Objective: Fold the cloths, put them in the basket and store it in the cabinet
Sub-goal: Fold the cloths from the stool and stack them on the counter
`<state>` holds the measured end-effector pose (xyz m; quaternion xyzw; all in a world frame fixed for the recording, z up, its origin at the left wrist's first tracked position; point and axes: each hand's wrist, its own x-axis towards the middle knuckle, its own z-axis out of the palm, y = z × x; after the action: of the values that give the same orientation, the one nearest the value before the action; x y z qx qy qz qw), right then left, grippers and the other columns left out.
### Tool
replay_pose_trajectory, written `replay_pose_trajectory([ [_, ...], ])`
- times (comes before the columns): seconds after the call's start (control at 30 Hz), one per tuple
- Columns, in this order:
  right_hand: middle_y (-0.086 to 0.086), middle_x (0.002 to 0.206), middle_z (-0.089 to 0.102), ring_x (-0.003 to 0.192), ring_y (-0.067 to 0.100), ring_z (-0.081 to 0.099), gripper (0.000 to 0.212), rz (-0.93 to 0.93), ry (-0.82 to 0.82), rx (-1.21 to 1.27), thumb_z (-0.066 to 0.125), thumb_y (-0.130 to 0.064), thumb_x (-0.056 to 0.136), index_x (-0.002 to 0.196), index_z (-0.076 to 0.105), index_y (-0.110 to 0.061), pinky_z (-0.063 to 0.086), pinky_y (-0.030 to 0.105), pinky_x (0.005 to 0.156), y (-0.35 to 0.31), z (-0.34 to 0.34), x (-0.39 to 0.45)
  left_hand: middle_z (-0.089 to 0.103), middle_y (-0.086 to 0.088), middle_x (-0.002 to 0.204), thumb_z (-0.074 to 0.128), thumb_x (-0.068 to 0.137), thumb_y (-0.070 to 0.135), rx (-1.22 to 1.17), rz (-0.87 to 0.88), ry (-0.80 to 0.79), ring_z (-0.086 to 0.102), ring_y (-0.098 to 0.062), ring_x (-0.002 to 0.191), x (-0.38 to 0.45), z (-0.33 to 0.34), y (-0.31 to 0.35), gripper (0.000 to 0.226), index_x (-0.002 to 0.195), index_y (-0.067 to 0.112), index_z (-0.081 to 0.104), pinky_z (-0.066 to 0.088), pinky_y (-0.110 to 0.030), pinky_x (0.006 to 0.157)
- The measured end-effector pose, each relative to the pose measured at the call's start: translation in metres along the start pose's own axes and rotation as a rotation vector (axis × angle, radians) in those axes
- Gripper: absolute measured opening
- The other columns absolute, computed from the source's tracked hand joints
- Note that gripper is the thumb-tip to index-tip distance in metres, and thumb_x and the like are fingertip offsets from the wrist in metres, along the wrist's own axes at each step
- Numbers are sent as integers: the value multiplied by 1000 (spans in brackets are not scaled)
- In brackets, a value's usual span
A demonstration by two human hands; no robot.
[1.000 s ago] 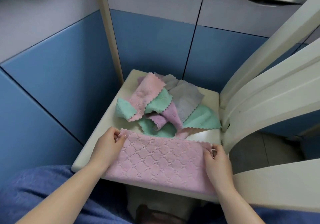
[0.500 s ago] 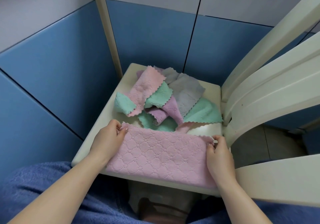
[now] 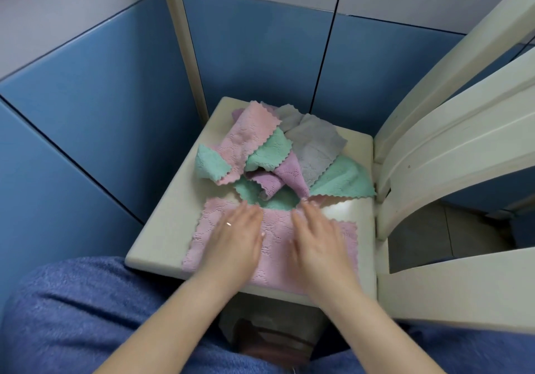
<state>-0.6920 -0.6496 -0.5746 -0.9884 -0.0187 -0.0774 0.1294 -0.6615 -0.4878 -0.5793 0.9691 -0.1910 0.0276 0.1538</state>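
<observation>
The pink cloth (image 3: 278,246) lay flat on the near edge of the surface (image 3: 162,243). Half a second earlier both hands pinched its far corners; now the left hand (image 3: 237,237) and right hand (image 3: 318,240) pressed it, each grip spread, apparently smoothing the fold. The unfolded pile (image 3: 283,156) waited just behind.
</observation>
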Motion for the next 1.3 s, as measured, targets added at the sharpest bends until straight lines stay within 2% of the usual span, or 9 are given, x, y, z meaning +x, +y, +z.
replay_pose_trajectory([
  [0.13,10,133,57,123,27,54,50,-100,-165,-18,44,-30,80,126,57,-15,45,53,96,-10,32,-12,63,-7,126,38,81,27,119,55,-105,57,-23,120,-17,28,12,49,119,9,64,40,-42,104],
  [0.27,6,139,52,129,24,49,51,-96,-159,-88,40,-40,85,129,56,-20,36,50,103,4,34,-17,56,-9,134,37,87,34,187,97,-81,53,-24,125,-22,31,-1,51,125,9,61,33,-44,106],
  [0.53,10,139,52,129,28,48,63,-8,-218,-199,21,-56,93,133,52,-19,23,49,103,45,24,-31,47,-9,143,31,87,57,279,-135,-137,46,-25,131,-36,19,-52,69,133,10,52,19,-47,107],
  [0.67,12,131,57,125,30,51,60,-11,-142,-83,41,-52,78,121,61,-15,34,56,100,38,17,-27,33,-4,152,15,83,69,200,-245,-154,28,-23,142,-45,11,-63,83,141,15,43,10,-48,113],
  [0.73,10,127,59,121,28,48,48,-51,-22,83,56,-37,74,116,64,-14,40,59,96,30,14,-16,30,0,153,21,77,66,36,-312,-30,18,-20,144,-49,5,-57,83,142,18,40,7,-40,116],
  [0.83,9,115,65,105,31,57,26,-125,17,222,69,-14,75,101,69,-12,47,49,89,16,9,15,55,12,125,53,87,33,-487,-423,290,45,-9,122,-58,-11,-23,34,118,20,59,24,-11,106],
  [0.93,6,93,66,87,32,58,10,-190,-83,174,61,-12,78,83,68,-6,50,39,71,6,13,42,65,7,99,60,89,6,-1044,-713,350,61,-8,92,-71,-6,14,19,96,24,61,46,-18,85],
  [1.07,4,106,60,100,30,53,22,-146,-251,139,61,-24,83,103,69,-18,47,40,79,-2,15,61,60,-6,85,59,91,10,-1449,-1201,359,59,-11,75,-88,12,44,3,89,12,59,50,-25,69],
  [1.3,-1,88,54,89,25,54,9,-284,-350,161,66,-26,81,87,65,-19,46,35,68,-3,14,81,60,-9,92,63,89,19,-1515,-1292,301,62,-16,83,-80,25,55,15,92,7,57,54,-28,70],
])
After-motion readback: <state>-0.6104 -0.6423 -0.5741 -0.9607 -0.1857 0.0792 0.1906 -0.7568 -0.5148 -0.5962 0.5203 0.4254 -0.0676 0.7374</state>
